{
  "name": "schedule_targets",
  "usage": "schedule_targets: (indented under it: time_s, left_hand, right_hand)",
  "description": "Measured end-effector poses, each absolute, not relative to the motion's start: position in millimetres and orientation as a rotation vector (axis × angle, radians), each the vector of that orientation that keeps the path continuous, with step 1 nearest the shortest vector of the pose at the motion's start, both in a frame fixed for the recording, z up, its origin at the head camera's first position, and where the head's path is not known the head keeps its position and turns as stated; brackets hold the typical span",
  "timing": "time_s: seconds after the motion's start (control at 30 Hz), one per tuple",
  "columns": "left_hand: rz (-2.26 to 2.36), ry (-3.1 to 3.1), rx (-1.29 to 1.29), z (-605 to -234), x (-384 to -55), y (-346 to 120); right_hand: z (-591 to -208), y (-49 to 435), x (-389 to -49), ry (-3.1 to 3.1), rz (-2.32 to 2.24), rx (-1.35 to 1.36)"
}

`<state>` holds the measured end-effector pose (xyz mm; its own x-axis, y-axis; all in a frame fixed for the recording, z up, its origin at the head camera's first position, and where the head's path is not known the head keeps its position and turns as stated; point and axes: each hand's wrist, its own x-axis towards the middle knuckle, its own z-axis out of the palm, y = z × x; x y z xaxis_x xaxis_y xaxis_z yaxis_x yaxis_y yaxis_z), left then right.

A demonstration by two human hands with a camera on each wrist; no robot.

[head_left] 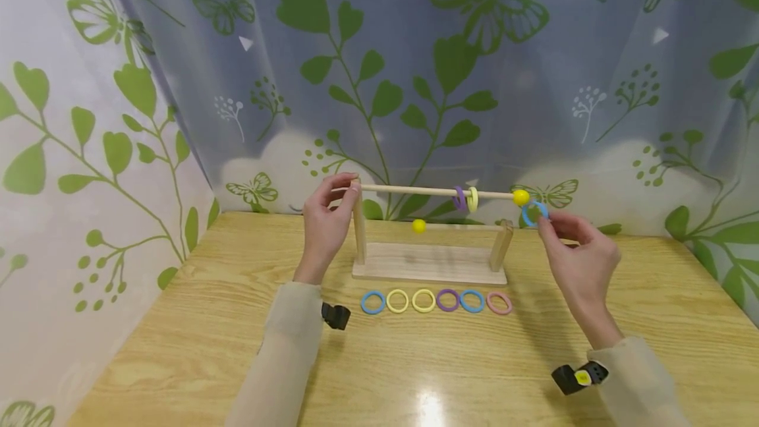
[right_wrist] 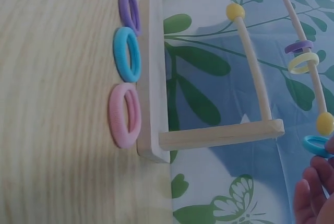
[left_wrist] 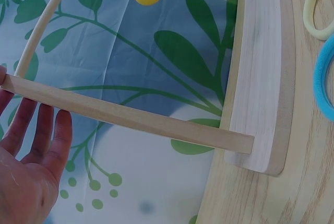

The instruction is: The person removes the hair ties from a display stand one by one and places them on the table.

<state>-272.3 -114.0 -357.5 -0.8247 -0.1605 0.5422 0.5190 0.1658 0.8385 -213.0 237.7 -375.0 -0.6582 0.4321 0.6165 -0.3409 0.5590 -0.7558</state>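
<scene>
My left hand [head_left: 327,216] holds the top of the taller post [head_left: 359,229] of a wooden rack, thumb and fingers on either side of it. From that post a long rod [head_left: 409,189] runs right to a yellow ball [head_left: 521,198]. A purple ring [head_left: 459,198] and a yellow ring [head_left: 472,199] hang on this rod. Between thumb and fingers my right hand [head_left: 584,252] pinches a blue ring [head_left: 528,215] right by the ball. In the right wrist view the blue ring [right_wrist: 313,143] is just beyond the ball [right_wrist: 325,124], partly hidden by the fingers.
A row of rings lies before the rack's base [head_left: 427,263]: blue [head_left: 373,302], two yellow, purple [head_left: 448,300], blue [head_left: 472,301] and pink [head_left: 499,303]. A lower rod [head_left: 465,227] with a yellow ball [head_left: 419,226] extends left from the shorter post [head_left: 501,246]. A patterned curtain hangs behind the table.
</scene>
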Motion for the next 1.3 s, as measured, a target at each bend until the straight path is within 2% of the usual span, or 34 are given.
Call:
schedule_targets:
  time_s: [1.3]
  left_hand:
    - [-1.712, -1.928, -0.346, -359, -273, -114]
  right_hand:
    - [-402, 234, -187, -2.209, 1.153, -0.008]
